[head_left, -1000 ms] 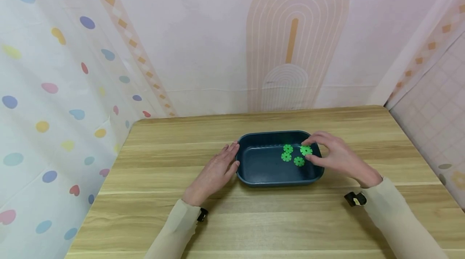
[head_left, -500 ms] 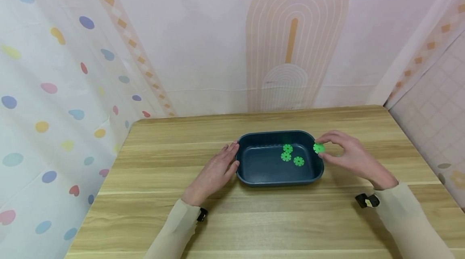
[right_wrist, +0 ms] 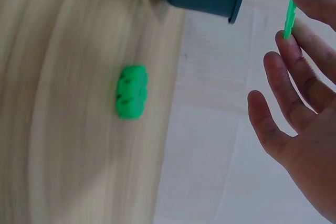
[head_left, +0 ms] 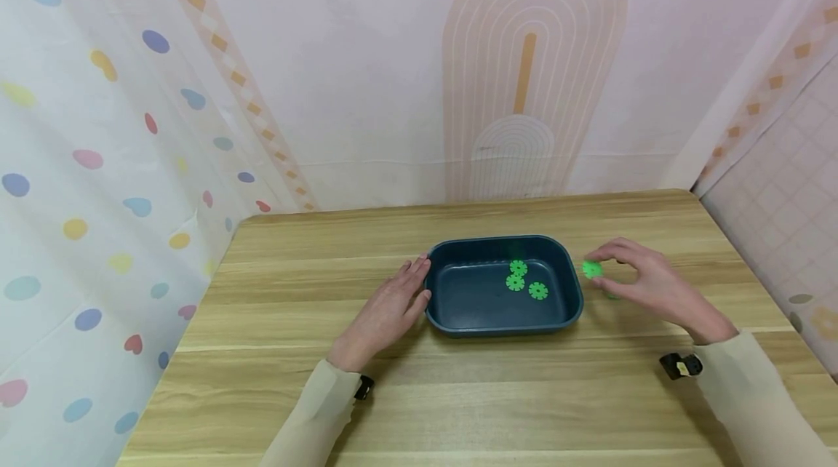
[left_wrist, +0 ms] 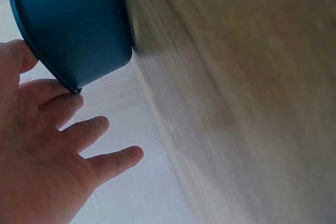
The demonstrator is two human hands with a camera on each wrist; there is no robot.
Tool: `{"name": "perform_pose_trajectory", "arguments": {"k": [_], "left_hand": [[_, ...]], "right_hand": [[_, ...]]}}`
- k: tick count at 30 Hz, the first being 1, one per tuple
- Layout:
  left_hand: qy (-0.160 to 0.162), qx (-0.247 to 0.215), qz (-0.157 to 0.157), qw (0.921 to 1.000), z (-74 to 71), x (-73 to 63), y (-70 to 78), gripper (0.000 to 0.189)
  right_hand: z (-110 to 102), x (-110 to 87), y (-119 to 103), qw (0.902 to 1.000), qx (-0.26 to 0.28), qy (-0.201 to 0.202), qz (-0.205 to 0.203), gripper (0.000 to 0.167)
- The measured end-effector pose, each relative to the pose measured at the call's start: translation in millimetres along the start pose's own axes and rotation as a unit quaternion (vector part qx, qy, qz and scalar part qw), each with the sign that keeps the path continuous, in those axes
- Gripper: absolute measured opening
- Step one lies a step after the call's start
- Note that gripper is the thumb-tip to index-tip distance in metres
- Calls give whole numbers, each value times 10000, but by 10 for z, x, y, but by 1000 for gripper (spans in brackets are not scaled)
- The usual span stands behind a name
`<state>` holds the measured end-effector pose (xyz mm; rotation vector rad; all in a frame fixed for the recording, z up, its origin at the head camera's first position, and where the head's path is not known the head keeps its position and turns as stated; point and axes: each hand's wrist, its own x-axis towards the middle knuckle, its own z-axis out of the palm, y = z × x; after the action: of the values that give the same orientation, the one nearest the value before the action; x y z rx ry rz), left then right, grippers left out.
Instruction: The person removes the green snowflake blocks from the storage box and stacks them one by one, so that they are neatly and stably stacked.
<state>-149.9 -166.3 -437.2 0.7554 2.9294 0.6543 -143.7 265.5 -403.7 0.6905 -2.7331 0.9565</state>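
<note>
A dark blue-green rectangular tray (head_left: 471, 307) stands on the table with three green notched discs (head_left: 538, 291) lying in its right half. My left hand (head_left: 382, 310) rests its extended fingers against the tray's left end; in the left wrist view, thumb and fingertips touch the rim. Just beyond the tray's right end, my right hand (head_left: 644, 281) pinches another green disc (head_left: 592, 269) between thumb and fingers, above the table. Below that hand, a small stack of green discs (right_wrist: 131, 92) sits on the wood in the right wrist view; the head view shows only a sliver of it.
The wood-grain table (head_left: 458, 409) ends at a printed curtain (head_left: 366, 89) behind, with more patterned cloth at both sides. A small black device (head_left: 681, 365) is worn at the right wrist, another (head_left: 364, 388) at the left.
My right hand has lifted one green disc out of the tray and carried it rightward past the rim, over the table. The left hand and the tray have stayed put.
</note>
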Motion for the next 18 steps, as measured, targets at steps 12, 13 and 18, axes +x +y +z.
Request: {"name": "perform_pose_trajectory", "arguments": {"k": [12, 13, 18], "left_hand": [[3, -38, 27, 10000, -6, -6, 1, 58], [1, -36, 33, 10000, -7, -5, 1, 58], [-4, -26, 32, 10000, -7, -3, 1, 58]], "right_hand": [[-88, -115, 221, 9993, -109, -257, 237, 29], [-92, -121, 234, 9992, -111, -293, 265, 29], [-101, -144, 313, 9986, -152, -434, 245, 27]]}}
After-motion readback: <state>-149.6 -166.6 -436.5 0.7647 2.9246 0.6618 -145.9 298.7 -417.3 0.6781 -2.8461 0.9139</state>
